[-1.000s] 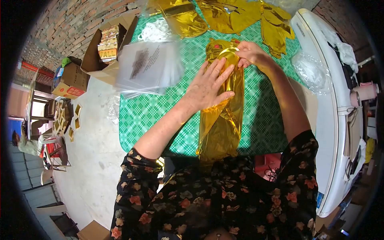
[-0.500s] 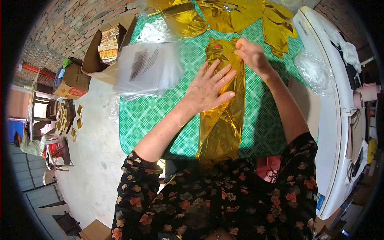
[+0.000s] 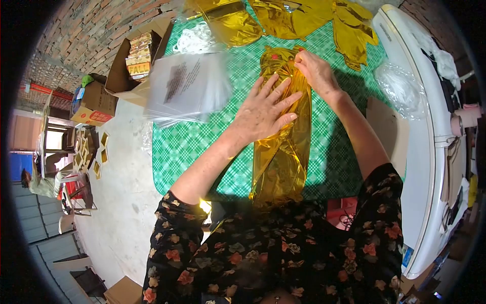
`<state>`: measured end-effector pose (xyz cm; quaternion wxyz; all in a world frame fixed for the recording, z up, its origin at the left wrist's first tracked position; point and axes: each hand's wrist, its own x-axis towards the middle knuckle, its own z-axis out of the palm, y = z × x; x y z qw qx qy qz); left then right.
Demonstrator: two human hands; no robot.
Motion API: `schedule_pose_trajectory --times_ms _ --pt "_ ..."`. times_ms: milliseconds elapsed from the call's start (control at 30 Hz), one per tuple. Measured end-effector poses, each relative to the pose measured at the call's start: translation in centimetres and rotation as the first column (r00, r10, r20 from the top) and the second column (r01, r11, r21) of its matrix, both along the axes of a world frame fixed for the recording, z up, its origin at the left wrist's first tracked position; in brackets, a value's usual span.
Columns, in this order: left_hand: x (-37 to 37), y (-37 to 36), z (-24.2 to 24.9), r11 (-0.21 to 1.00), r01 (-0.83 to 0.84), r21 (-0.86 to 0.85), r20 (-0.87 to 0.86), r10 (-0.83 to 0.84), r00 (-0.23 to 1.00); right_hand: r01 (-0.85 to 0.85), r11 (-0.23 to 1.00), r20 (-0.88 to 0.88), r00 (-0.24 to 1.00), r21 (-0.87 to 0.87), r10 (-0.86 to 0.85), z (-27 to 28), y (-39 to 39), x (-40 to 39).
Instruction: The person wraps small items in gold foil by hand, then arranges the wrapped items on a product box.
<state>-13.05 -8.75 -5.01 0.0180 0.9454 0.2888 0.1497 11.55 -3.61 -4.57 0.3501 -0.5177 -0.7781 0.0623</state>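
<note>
A flat, shiny gold foil balloon lies lengthwise on the green checked tablecloth, its near end at the table's front edge. My left hand rests palm down across its upper part, fingers spread. At the far right corner, the fingertips of my right hand are pinched on the foil edge, and creases run from there toward my left fingers. Small red marks show near the balloon's far end. More gold foil balloons lie along the back of the table.
Left of my hands is a stack of clear printed plastic bags, with white ribbon behind it. An open carton of packs stands beyond the left edge. On the right are a clear plastic bundle and a white appliance.
My right hand has drawn the pinched foil edge slightly inward and left, gathering more creases at the far end. My left hand stays pressed in the same spot.
</note>
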Motion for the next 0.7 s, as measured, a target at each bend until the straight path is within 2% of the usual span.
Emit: schedule_pose_trajectory --times_ms 100,200,300,400,500,533,633,700 --pt "0.1 0.0 -0.1 1.000 -0.003 0.009 -0.008 0.003 1.000 0.014 1.000 0.063 0.998 0.003 -0.014 0.1 0.0 0.0" --pt "0.1 -0.1 0.2 1.000 -0.007 -0.002 -0.021 0.007 1.000 0.047 0.983 0.115 0.991 0.180 -0.068 -0.4 0.6 -0.1" --pt "0.2 -0.1 0.2 1.000 -0.002 -0.019 -0.018 0.002 1.000 0.015 0.930 0.254 0.960 0.366 -0.116 1.2 -0.2 0.2" --pt "0.0 0.0 -0.3 1.000 0.004 -0.004 -0.009 -0.004 1.000 -0.074 0.997 0.327 0.943 0.008 0.068 2.3 -2.5 -0.7" --pt "0.1 0.0 0.2 1.000 -0.017 0.004 -0.093 0.017 0.996 -0.127 0.984 0.447 0.878 -0.124 0.170 0.2 -5.4 -1.7" --pt "0.1 0.0 0.3 1.000 -0.029 0.001 -0.135 0.029 0.990 -0.099 0.940 0.427 0.872 -0.328 0.241 1.0 -6.3 -1.5" --pt "0.1 0.0 0.1 1.000 -0.007 -0.011 -0.045 0.006 0.999 -0.031 0.958 0.511 0.841 -0.283 0.178 0.5 -5.8 -0.6" --pt "-0.1 0.0 -0.1 1.000 -0.007 -0.009 -0.034 0.006 0.999 0.011 0.948 0.516 0.841 -0.318 0.163 0.5 -5.3 -0.4"
